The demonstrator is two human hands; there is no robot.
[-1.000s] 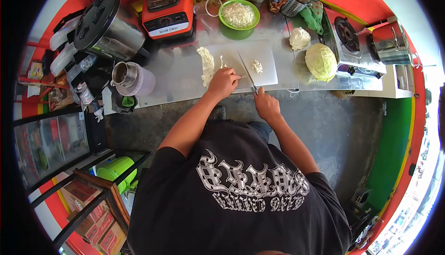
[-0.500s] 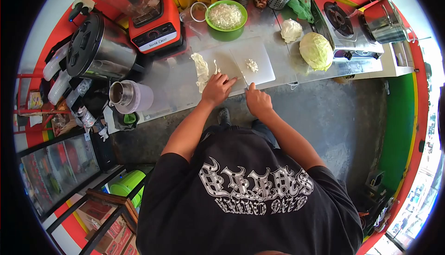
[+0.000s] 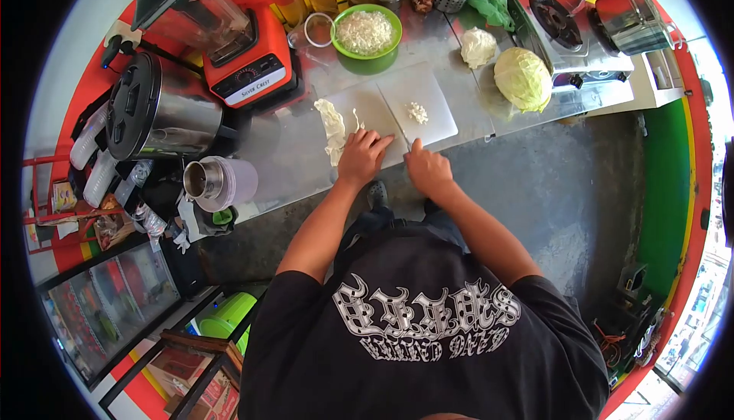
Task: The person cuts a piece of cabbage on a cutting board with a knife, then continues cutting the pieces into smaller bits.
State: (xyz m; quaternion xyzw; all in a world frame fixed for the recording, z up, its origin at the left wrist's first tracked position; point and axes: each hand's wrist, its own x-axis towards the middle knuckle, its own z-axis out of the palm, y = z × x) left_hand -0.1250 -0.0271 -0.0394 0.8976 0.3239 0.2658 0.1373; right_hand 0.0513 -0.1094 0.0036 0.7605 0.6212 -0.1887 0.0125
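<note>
With the cutting board (image 3: 439,114) as the middle of the clock and the person standing at six, I see a big pot with a black lid (image 3: 157,107) on the counter at nine, a pale purple jug (image 3: 238,179) towards eight, and a red blender (image 3: 256,72) between nine and ten. A crinkled pale piece (image 3: 332,129) lies at the board's near-nine edge. The left hand (image 3: 363,157) is at seven, fingers loosely bent over the board, the index stretched towards the blade; I can't tell whether anything is pinned beneath. A green bowl (image 3: 371,62) heaped with white shreds (image 3: 365,32) sits at eleven. The knife (image 3: 394,115) lies across the board, tip towards eleven, and beside its blade, at three, is a small heap of chopped white bits (image 3: 417,113). At five, the right hand (image 3: 430,168) is wrapped firmly round the knife's handle. A smaller pale lump (image 3: 479,47) rests at two, a round cabbage (image 3: 523,80) past it at half past two, and the stove (image 3: 575,47) stands beyond.
</note>
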